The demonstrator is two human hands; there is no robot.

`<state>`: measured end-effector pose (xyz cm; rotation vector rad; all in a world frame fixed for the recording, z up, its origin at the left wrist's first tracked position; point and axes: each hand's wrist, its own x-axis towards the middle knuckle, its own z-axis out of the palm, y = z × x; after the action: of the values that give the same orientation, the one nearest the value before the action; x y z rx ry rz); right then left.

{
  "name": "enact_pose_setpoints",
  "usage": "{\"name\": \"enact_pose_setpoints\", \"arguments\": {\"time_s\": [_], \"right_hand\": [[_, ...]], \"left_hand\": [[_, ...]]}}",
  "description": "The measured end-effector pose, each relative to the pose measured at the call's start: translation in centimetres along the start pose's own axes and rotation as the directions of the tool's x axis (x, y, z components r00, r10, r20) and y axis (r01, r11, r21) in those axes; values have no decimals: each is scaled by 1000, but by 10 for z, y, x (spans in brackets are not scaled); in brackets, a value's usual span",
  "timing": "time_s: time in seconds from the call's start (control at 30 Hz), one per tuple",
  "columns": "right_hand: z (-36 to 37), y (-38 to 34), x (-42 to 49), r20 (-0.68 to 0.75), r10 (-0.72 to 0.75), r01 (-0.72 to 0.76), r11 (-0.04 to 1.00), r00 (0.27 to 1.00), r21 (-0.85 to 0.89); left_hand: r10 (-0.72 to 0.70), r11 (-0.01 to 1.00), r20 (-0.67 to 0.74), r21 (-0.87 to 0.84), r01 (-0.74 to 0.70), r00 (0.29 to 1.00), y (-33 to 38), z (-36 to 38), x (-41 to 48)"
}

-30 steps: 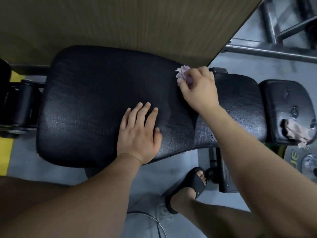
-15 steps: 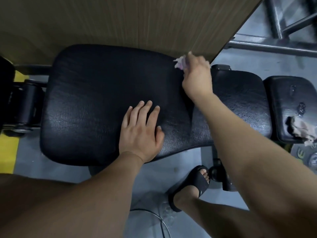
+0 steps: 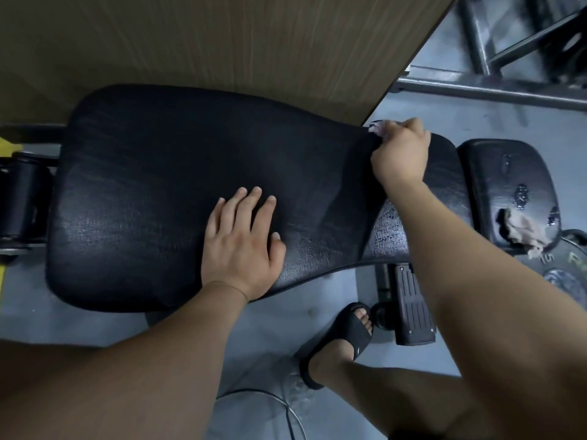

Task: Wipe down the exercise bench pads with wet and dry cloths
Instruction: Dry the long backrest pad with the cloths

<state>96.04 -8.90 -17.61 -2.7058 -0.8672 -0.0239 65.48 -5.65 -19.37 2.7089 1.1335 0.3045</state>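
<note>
Your left hand [image 3: 241,246] lies flat, fingers straight and slightly spread, on the near edge of the big black bench pad [image 3: 158,185]. Your right hand [image 3: 401,154], well apart to the right and farther off, curls round a small pale cloth [image 3: 379,126], pressing it on the pad's far edge where it narrows. The pad's long axis runs left to right, wide end pointing left. A smaller pad [image 3: 495,185] sits just beside its right end, its cover torn. Beyond stands a wooden panel [image 3: 222,42], with a metal frame [image 3: 492,90] at far right.
</note>
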Motion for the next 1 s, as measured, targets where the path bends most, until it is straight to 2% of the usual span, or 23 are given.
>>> {"name": "enact_pose_setpoints", "arguments": {"time_s": [0.07, 0.13, 0.2, 0.27, 0.37, 0.5, 0.57, 0.63, 0.7, 0.77, 0.87, 0.93, 1.0], "right_hand": [[4, -22, -12, -21, 17, -16, 999, 1000, 34], [12, -49, -40, -25, -172, 173, 983, 985, 65], [14, -58, -65, 1, -365, 364, 929, 931, 70], [7, -47, -64, -2, -425, 424, 903, 905, 66], [-5, -15, -37, -35, -302, 301, 953, 953, -40], [-4, -19, -34, -51, -84, 84, 996, 995, 3], [1, -38, -63, -44, -174, 176, 983, 984, 50], [4, -44, -95, 8, -371, 369, 924, 928, 98], [2, -30, -98, 31, -494, 489, 867, 869, 95], [-4, -13, -71, -13, -426, 426, 905, 905, 7], [-13, -1, -33, -39, -188, 186, 980, 981, -66], [-15, -9, -40, -71, -161, 157, 986, 984, -60], [-12, -20, -75, -134, -215, 218, 976, 967, 8]], "left_hand": [[7, 1000, 1, 0, -7, 1000, 0, 0, 0], [1, 1000, 3, 2, -1, 1000, 1, 0, -1], [-6, 1000, 0, 3, 6, 1000, 1, 0, 0], [-6, 1000, -4, -1, 6, 1000, 1, 0, -1], [-7, 1000, -12, -4, 7, 1000, 0, 0, -1], [-6, 1000, -4, 3, 6, 1000, 1, 0, 0], [-2, 1000, -7, 3, 2, 1000, 1, 0, 0], [1, 1000, -20, -3, -1, 1000, 0, 0, 0], [-1, 1000, -19, -5, 1, 1000, 0, 0, -1], [-4, 1000, -12, -1, 3, 1000, 0, 0, -1], [-1, 1000, -18, -11, 0, 1000, 0, 0, -2], [0, 1000, -26, -15, 0, 1000, 1, 0, -2], [0, 1000, -31, -20, 0, 1000, 1, 0, -1]]}}
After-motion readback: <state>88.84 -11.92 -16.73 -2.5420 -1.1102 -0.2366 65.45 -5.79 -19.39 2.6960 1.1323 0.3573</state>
